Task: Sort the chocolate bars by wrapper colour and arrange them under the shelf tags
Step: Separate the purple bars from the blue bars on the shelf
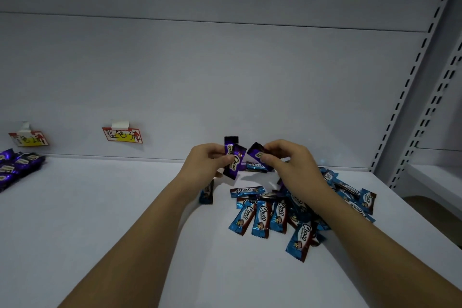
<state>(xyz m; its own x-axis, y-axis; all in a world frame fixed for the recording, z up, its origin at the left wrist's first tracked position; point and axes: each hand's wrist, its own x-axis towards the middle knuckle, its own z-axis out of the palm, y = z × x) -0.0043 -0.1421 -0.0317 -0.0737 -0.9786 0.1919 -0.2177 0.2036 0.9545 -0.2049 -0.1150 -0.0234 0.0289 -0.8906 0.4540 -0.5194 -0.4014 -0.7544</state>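
Observation:
My left hand [208, 161] grips two purple-wrapped chocolate bars [232, 157], held upright above the white shelf [112, 207]. Close beside it, my right hand [287, 161] pinches another purple bar [256, 151]. Below and right of my hands lies a loose pile of several blue-wrapped bars [280, 215], and one blue bar [207, 192] sits under my left wrist. A group of purple bars [17, 167] lies at the far left under the left shelf tag [28, 139]. A second tag [122, 134] hangs on the back wall with bare shelf below it.
The white back panel [225, 82] rises behind the shelf. A slotted upright post [415, 82] stands at the right, with another shelf bay [435, 182] beyond it. The shelf's left and near middle lie bare.

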